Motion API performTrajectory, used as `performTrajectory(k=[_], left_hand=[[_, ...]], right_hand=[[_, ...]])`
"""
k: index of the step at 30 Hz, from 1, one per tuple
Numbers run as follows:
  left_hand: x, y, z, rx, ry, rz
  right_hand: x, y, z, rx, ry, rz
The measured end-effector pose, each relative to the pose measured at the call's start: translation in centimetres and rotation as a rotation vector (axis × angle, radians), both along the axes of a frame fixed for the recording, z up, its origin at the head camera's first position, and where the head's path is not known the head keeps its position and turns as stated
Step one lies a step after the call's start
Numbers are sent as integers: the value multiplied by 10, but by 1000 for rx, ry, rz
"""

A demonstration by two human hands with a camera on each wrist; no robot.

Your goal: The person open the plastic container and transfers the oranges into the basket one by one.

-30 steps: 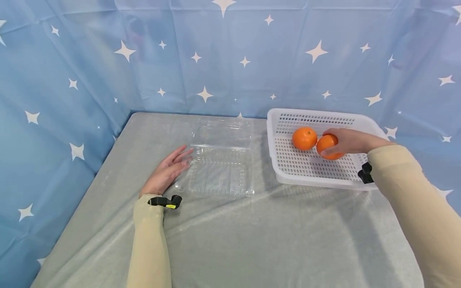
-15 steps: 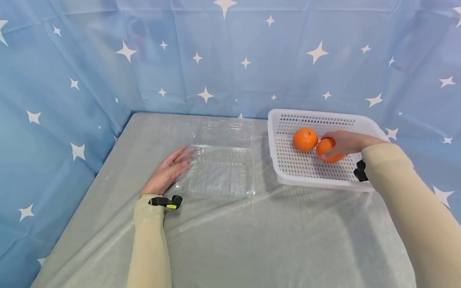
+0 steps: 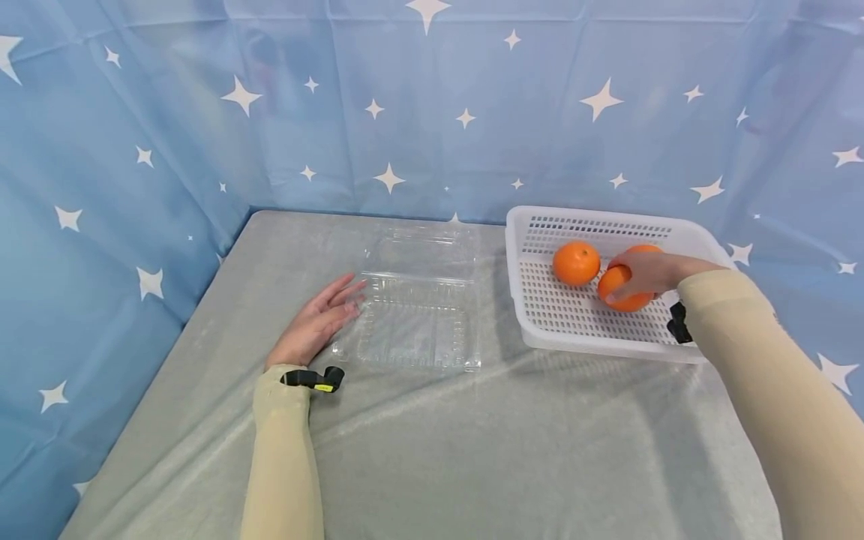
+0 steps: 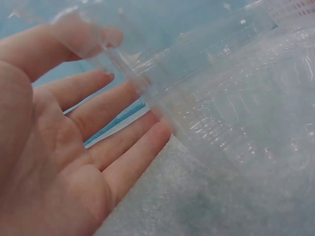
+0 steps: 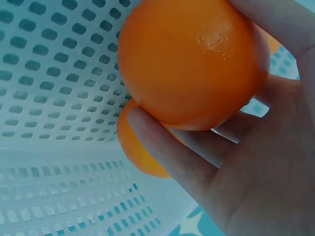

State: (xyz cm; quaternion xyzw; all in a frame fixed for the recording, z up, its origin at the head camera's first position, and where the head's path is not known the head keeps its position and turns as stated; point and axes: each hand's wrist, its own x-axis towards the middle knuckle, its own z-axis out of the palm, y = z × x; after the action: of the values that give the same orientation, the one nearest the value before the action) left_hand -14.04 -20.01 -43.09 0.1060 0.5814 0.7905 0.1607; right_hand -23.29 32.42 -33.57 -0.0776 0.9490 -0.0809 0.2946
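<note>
My right hand [image 3: 651, 271] grips an orange [image 3: 617, 286] inside the white basket [image 3: 610, 346]. In the right wrist view the fingers curl round this orange [image 5: 192, 64], with another orange [image 5: 142, 145] close behind it. One orange [image 3: 577, 262] sits to the left of the held one, and another [image 3: 644, 248] shows partly behind the hand. My left hand [image 3: 317, 319] lies at the left side of an opened clear plastic clamshell box [image 3: 415, 330]. Its fingers are nearly straight, and in the left wrist view their tips meet the edge of the box [image 4: 221, 123].
The grey cloth-covered table [image 3: 486, 450] carries the box left of centre and the basket at the back right. A blue curtain with white stars [image 3: 418, 97] hangs close behind both and along the left side.
My right hand has shifted slightly toward the near side with its orange, and more of the orange behind it shows. The left hand stays at the box; the whole head view has shifted slightly.
</note>
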Motion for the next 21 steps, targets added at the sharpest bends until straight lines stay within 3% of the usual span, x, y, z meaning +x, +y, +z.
performTrajectory(k=[3,10,21], left_hand=[[0,-1,1,0,8,-1],[3,-2,-2,2,-3,-8],[-1,-2,-4,31,22,-21]], right_hand=[[0,0,0,-2,-35,-11],[2,-8,-5,85,-66,65],[4,-12,-5,92,-119,16]])
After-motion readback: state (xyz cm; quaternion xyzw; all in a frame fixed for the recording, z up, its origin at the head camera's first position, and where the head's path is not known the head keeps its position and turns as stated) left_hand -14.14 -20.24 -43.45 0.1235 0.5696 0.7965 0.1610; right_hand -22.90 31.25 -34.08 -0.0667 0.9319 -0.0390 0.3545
